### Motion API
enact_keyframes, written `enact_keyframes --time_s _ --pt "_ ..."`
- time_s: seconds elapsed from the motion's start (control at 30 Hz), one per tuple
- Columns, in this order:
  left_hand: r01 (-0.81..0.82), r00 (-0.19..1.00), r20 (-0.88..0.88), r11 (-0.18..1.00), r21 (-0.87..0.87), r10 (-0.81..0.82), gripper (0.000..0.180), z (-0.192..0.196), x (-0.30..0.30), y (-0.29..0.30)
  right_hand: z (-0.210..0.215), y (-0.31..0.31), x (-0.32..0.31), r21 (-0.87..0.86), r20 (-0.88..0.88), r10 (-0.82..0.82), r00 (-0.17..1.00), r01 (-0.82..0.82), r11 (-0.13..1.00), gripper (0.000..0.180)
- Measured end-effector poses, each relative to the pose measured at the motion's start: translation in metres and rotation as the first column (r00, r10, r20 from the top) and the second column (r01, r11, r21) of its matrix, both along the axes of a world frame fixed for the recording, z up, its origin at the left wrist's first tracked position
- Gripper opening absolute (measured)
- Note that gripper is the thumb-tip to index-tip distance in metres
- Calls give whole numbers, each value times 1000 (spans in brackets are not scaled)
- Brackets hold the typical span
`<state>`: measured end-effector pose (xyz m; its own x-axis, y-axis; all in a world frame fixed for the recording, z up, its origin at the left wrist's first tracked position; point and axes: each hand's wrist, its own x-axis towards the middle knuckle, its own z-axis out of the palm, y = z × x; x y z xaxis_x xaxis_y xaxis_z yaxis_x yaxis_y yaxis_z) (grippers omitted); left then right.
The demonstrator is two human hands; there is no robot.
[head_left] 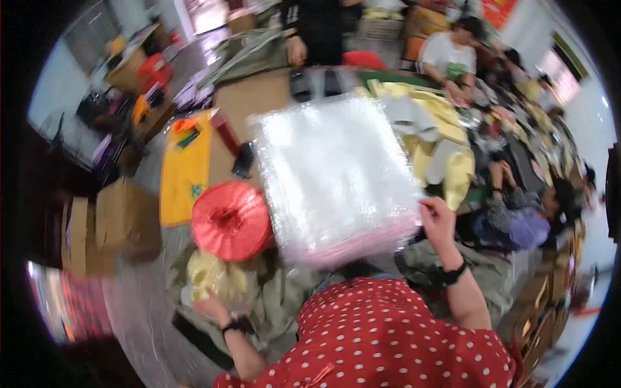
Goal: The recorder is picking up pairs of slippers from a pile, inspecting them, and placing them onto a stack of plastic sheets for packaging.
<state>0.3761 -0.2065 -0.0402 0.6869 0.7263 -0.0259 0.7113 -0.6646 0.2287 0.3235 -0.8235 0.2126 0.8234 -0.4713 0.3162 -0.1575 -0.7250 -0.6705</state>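
Right hand (pixel 438 220) grips the clear plastic-wrapped stack (pixel 333 178) at centre frame. Left hand (pixel 210 304), lower left, clutches a yellow bundle (pixel 210 275). Step looks like sorting; both holds need steadying.

clear plastic packet stack (pixel 336 174) centre, brown cartons (pixel 107 226) left

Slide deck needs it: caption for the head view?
Right hand grips a clear-wrapped stack; left hand touches a yellow bag.

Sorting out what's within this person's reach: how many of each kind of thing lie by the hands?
Stack of clear plastic bags: 1
Red twine spool: 1
Yellow bag bundle: 1
Total: 3
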Motion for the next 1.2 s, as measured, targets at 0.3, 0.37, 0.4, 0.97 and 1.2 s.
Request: enact_keyframes --time_s 0.3,0.37,0.4,0.97,1.2 --pt "871 341 512 470 144 -789 32 261 21 -260 -116 -139 34 477 228 -259 939 124 870 14" --pt "944 152 450 265 199 -880 33 269 29 -309 -160 -188 31 491 74 -434 898 346 800 28" --pt "974 117 431 189 127 -895 40 266 35 -335 -204 -237 16 407 7 -553 833 503 762 40" --pt "912 408 281 402 -81 -869 43 230 57 -419 -281 -410 47 -39 -182 -371 911 370 928 51" --pt "918 396 327 383 -105 -858 40 233 61 -430 -262 -401 14 219 -96 -469 878 478 850 39"
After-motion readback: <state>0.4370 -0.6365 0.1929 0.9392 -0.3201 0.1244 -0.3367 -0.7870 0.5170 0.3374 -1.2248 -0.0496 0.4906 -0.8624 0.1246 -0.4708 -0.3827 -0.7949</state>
